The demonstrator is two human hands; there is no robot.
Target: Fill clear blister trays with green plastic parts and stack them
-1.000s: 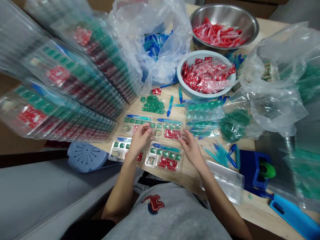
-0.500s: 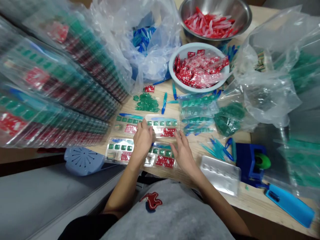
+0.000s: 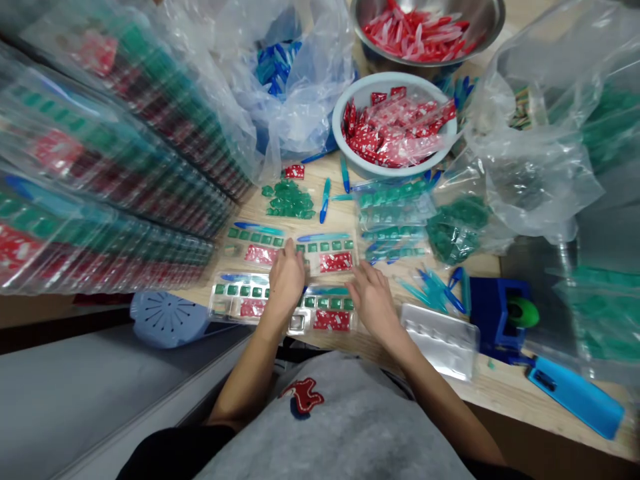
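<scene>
Four clear plastic blister trays lie in two rows before me, holding green gel squares, red patterned packets and blue-teal pens. My left hand (image 3: pixel 287 275) has its fingers bent over the left edge of the upper right tray (image 3: pixel 326 252), between it and the upper left tray (image 3: pixel 257 243). At that tray's lower right corner, my right hand (image 3: pixel 371 291) curls its fingers against the edge. Below are the lower right tray (image 3: pixel 330 308) and the lower left tray (image 3: pixel 240 298), which my left forearm partly covers.
Tall stacks of filled trays (image 3: pixel 100 233) stand at left. Behind are loose green pieces (image 3: pixel 289 200), a bowl of red packets (image 3: pixel 395 127), a steel bowl (image 3: pixel 480 40) and a bag of blue pieces (image 3: pixel 310 100). At right are an unfilled tray (image 3: pixel 443 343) and a blue tape dispenser (image 3: pixel 500 313).
The upper right tray has shifted slightly toward me between my hands. My right hand's fingers have drawn closer together at its edge. The whole view has moved a little.
</scene>
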